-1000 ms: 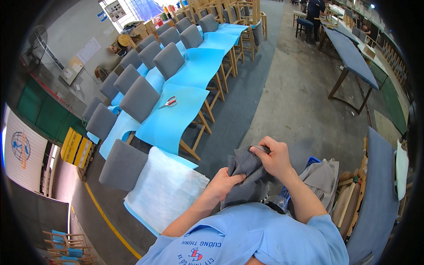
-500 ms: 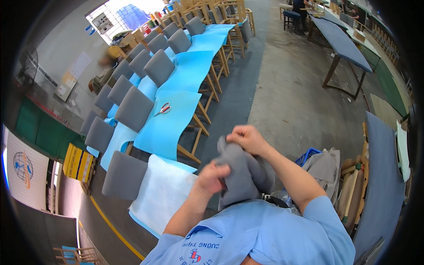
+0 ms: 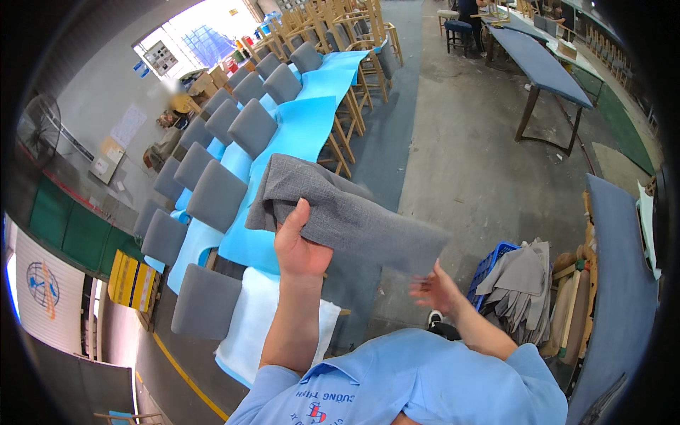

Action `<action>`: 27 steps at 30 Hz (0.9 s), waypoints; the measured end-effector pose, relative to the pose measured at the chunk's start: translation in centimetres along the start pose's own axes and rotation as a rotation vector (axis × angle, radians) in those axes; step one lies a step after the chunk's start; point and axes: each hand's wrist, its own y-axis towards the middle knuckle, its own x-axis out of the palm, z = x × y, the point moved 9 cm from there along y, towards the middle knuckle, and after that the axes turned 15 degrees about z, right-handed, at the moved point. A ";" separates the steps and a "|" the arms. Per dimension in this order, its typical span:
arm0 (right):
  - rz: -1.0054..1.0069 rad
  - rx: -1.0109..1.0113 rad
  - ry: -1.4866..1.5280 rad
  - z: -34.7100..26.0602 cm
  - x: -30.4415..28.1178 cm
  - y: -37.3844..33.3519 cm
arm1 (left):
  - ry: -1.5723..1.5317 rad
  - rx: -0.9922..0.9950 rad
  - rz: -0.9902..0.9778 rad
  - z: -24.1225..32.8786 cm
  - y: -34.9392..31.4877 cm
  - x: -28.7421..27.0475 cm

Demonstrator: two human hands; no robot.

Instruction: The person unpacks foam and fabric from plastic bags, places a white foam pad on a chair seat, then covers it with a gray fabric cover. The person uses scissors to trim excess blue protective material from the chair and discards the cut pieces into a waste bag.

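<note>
A grey fabric cover (image 3: 347, 212) is stretched out in front of me, bunched at its left end. My left hand (image 3: 301, 244) grips that bunched end from below, thumb up along the cloth. At the lower right corner of the fabric is my right hand (image 3: 435, 287), blurred, its fingers apart; I cannot tell whether it touches the cloth. Left of the fabric stand chairs with grey padded backs (image 3: 218, 195), their seats draped with light blue sheets (image 3: 304, 127). A white sheet (image 3: 265, 312) covers the nearest seat.
A blue crate (image 3: 485, 273) with grey cloth pieces (image 3: 520, 280) stands at right, beside upright boards and a long blue-grey panel (image 3: 616, 297). Farther off is a dark-topped table (image 3: 542, 64). Yellow boxes (image 3: 131, 283) sit at left. Stacked wooden chair frames (image 3: 333, 25) fill the back.
The crumpled fabric has been spread out and moved up and forward, now covering the scissors' spot. My right hand has come down to the right, away from the left hand.
</note>
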 end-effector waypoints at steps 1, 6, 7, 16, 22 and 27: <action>-0.229 -0.005 0.150 -0.2 3.6 -1.0 | 0.008 0.025 0.007 0.2 0.1 0.4; -0.716 -0.234 0.656 -9.2 11.3 -6.9 | 0.022 0.063 0.031 1.3 -0.8 0.1; -0.724 -0.286 0.707 -11.2 10.7 -7.3 | 0.001 0.044 0.066 1.3 -1.3 -0.2; -0.468 -0.261 0.865 -9.8 10.1 -7.4 | -0.060 0.025 0.214 0.6 -4.4 -6.2; -0.372 -0.511 0.936 -15.4 6.6 -11.4 | -0.100 0.018 0.251 0.2 -6.2 -8.8; -0.397 -0.514 0.826 -16.3 7.3 -11.7 | -0.316 -0.047 0.518 -0.2 -6.2 -13.7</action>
